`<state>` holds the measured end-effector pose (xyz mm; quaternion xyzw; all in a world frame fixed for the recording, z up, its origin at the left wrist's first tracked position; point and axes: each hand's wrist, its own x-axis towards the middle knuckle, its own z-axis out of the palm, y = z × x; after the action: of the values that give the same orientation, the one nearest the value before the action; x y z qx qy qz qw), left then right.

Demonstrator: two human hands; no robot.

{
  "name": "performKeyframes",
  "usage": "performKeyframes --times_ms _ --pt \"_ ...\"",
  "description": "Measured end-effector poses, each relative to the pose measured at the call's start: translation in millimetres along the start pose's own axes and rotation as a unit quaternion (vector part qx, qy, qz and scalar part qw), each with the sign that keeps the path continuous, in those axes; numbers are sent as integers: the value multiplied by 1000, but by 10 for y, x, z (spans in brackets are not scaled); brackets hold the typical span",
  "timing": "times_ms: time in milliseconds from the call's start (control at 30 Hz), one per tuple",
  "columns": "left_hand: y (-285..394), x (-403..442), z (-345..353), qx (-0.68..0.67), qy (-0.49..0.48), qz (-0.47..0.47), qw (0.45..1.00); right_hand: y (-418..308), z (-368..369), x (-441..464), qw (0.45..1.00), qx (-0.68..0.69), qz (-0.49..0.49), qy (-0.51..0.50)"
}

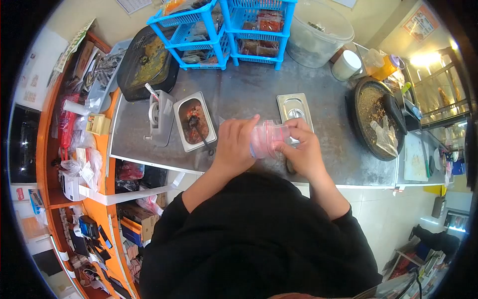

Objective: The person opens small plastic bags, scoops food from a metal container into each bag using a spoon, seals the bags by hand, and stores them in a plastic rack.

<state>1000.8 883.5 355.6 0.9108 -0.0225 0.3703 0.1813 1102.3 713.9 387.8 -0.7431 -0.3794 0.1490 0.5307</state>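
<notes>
My left hand (235,144) is closed around one side of a bundle of clear plastic bags with pinkish-red edges (264,138). On the other side, my right hand (304,152) pinches the bundle between thumb and fingers. Both hands are above the front part of the dark metal table (249,94). To the left stands a steel pan (192,121) of chopped reddish food, with a black spoon (199,130) resting in it. Just behind my right hand lies a steel container with a lid (295,106), partly covered by my fingers.
A grey tape dispenser (160,119) and a black tray (149,65) stand at left. Blue tiered racks (209,35) with filled packets and a clear plastic tub (318,37) are at the back. A round black pan (366,107) holds brown crumbs and a plastic glove (384,137).
</notes>
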Motion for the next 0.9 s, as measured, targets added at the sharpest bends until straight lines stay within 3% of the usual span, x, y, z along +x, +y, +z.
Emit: performKeyframes --times_ms 67,167,267,367,567,667,767,900 --pt "-13 -14 6 4 -2 -7 1000 -2 -14 -4 999 1 35 17" --pt "-64 -53 21 26 -23 -2 999 14 -11 -8 970 162 177 -38" --pt "-108 -62 34 29 -25 11 999 13 -16 5 954 251 161 -39" --pt "-96 -39 52 6 -1 16 1000 -83 -88 41 979 146 140 -34" --pt "-116 -1 56 -3 -6 -3 1000 45 -39 88 963 204 173 -15" --pt "-167 9 58 -23 -35 -9 999 85 10 138 958 255 129 20" --pt "-198 62 63 -51 -57 3 997 227 -3 126 941 278 192 0" --pt "-248 120 76 -64 -92 8 994 169 -22 168 944 263 200 17"
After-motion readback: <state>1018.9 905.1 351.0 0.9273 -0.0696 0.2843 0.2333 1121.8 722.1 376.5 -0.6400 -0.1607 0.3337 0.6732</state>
